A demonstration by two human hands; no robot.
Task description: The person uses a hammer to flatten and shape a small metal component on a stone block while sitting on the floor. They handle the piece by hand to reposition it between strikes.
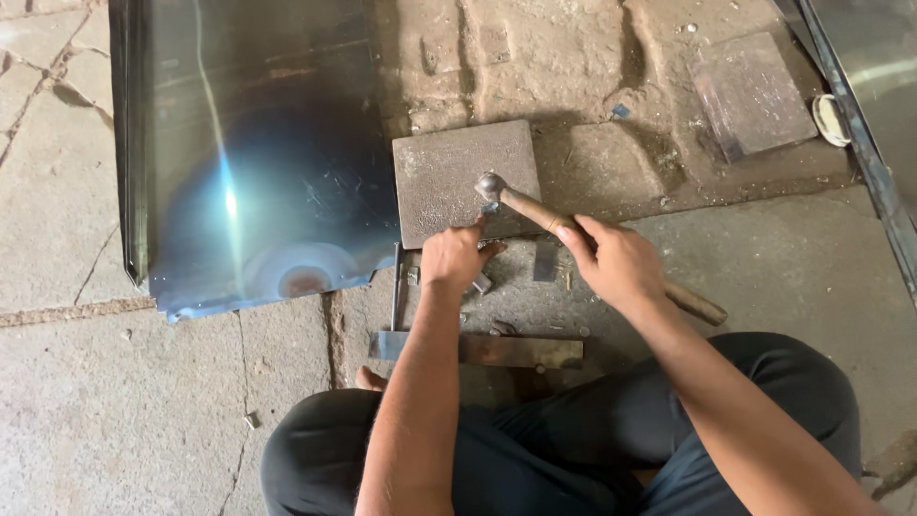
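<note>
1. Hammer [592, 239]: a ball-peen type with a wooden handle, gripped in the right hand [619, 263] about mid-handle, fingers clenched round the shaft. Its rounded steel head sits low over the front edge of a flat grey steel block [458, 177] lying on the stone floor [115, 401].
2. Under the head, at the block's near edge, the left hand [454, 256] pinches a small metal piece [490, 208]; its fingertips close on it, though its exact shape is too small to tell.
3. Judging by the pose, the step in hand is striking the small piece against the block. The next blow calls for the head to land square on the piece and clear of the left fingertips, which lie just beside the strike point.
4. Both forearms reach forward from a cross-legged seat; the left wrist is straight, the right is cocked with the handle angled back toward the right knee.
5. Left of the block lies a large dark metal sheet [258, 143], touching or just beside it. Near the knees lie a flat steel bar [506, 351] and a thin rod [395, 287]. A second flat plate [755, 91] rests well apart near the floor's far right.
</note>
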